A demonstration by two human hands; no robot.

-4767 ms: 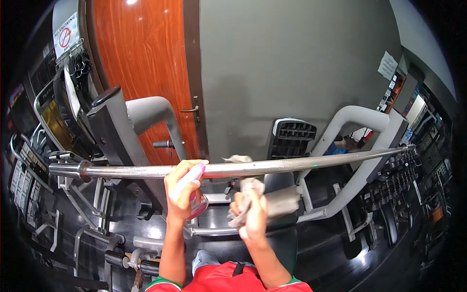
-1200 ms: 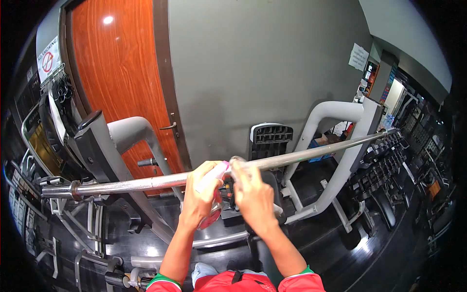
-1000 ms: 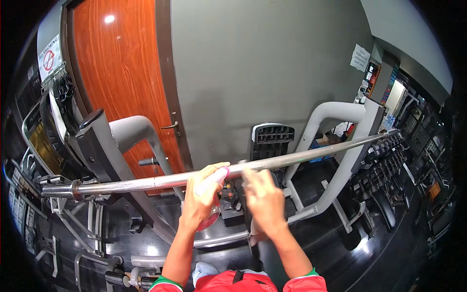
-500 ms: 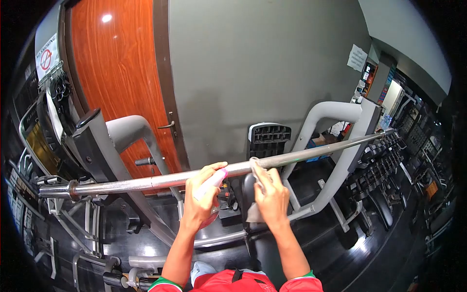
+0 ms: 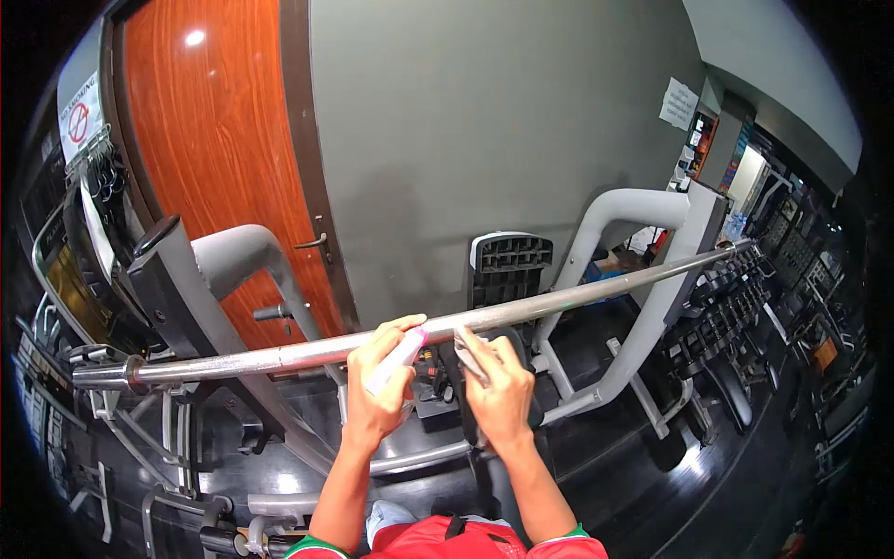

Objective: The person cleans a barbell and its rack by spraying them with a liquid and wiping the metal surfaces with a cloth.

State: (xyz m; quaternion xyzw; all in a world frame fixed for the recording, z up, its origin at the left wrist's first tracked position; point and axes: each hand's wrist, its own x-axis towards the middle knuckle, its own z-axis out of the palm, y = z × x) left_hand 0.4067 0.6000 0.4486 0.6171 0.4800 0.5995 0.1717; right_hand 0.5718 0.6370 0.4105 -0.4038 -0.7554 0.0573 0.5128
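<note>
A long metal barbell (image 5: 587,295) spans the view, its left sleeve (image 5: 104,374) nearer to me. My left hand (image 5: 371,401) is wrapped round a white spray bottle (image 5: 398,361) with a pink nozzle, held just below the bar. The fingers reach up to the bar's underside. Close by on the right, my right hand (image 5: 503,399) grips a pale cloth (image 5: 471,363), bunched under its fingers. Its fingertips are right at the bar's lower edge, and part of the cloth is hidden behind the hand.
Grey rack uprights (image 5: 170,293) stand on the left, with another bent grey frame (image 5: 589,238) on the right. Behind are a black padded bench part (image 5: 507,265), a wooden door (image 5: 209,158) and a grey wall. Dumbbells (image 5: 712,312) fill a rack at right.
My right hand with the cloth has shifted left and slightly down along the bar, closer to my left hand. The left hand keeps its hold on the spray bottle.
</note>
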